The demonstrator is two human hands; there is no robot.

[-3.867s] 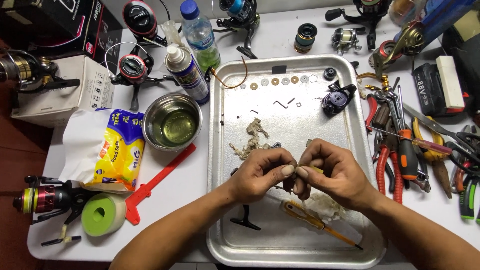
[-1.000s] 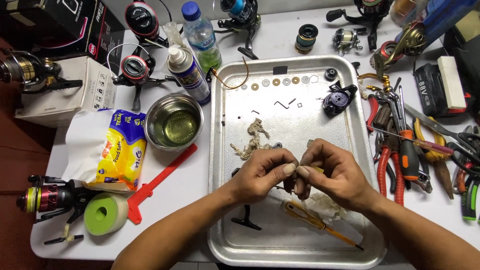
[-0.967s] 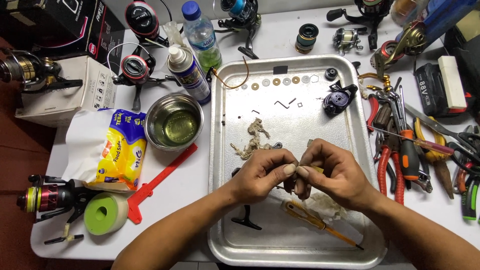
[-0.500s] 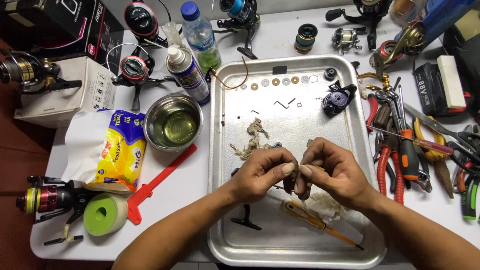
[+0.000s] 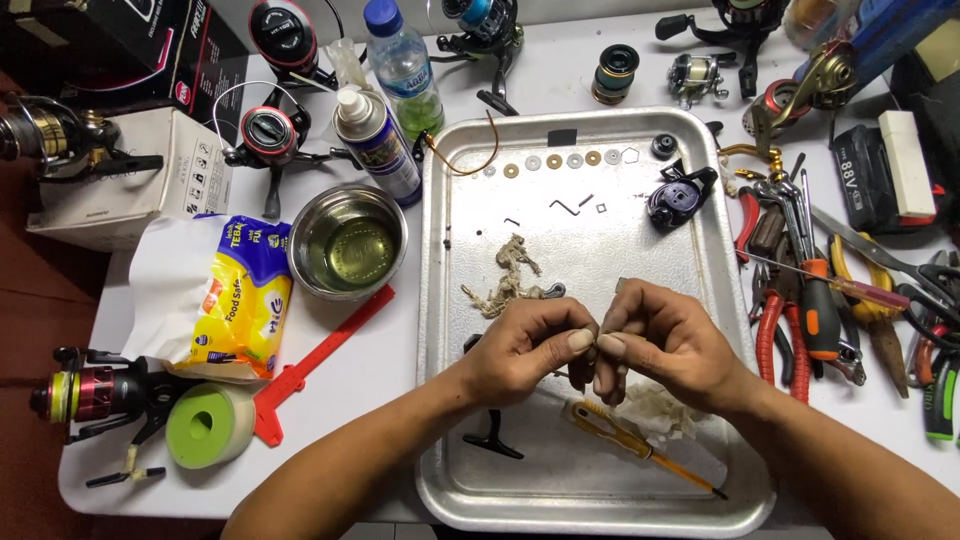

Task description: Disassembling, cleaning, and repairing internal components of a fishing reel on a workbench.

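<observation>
Over the lower middle of the metal tray [image 5: 600, 500], the left hand [image 5: 520, 350] and right hand [image 5: 670, 345] pinch a tiny part [image 5: 597, 340] between closed fingertips, seemingly light, stiff, easily dropped, best gripped by its ends.

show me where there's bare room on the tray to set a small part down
Bare patches: tray centre, between the washer row and the hands; also the near left corner beside the black handle. Crowded: under both hands, around the screwdriver, and the tool pile to the right.
</observation>
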